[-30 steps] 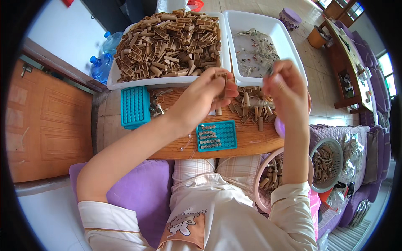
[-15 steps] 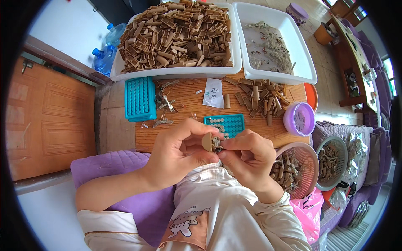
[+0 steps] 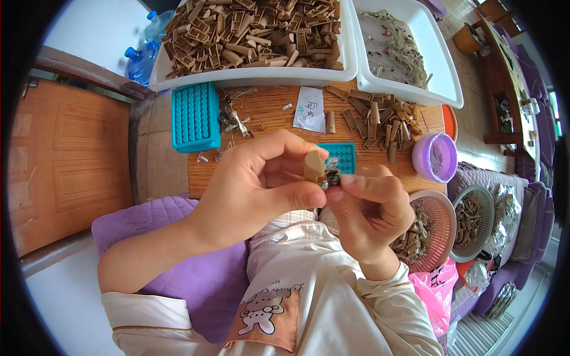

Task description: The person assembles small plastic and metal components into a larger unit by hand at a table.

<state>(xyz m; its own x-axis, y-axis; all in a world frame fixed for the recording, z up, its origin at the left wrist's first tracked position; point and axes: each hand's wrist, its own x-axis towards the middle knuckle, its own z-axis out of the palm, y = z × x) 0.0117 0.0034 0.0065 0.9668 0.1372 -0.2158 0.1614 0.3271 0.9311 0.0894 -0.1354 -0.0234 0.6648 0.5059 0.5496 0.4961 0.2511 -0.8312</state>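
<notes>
My left hand (image 3: 255, 187) is closed round a tan half-round plastic casing (image 3: 313, 166), its rounded end facing up. At the casing's open side, thumb and forefinger of my right hand (image 3: 375, 215) pinch a small dark and metallic electronic part (image 3: 332, 177). Whether that part sits inside the casing or only against it I cannot tell. Just beyond my fingers lies a teal tray (image 3: 347, 159) with rows of round pockets, partly hidden by my hands. On the table (image 3: 267, 101) to the right is a loose pile of similar tan casings (image 3: 380, 118).
A white bin (image 3: 261, 76) heaped with casings stands at the back, beside another white bin (image 3: 448, 92) of thin wires. A stack of teal trays (image 3: 196, 118) is at the left. On the right are a purple tub (image 3: 436, 157), a pink basket (image 3: 445, 222) and a grey basket (image 3: 487, 219).
Both hands have risen with the casing and shifted slightly right, now covering more of the teal tray. The head view has shifted too, so the table and bins sit higher in the picture.
</notes>
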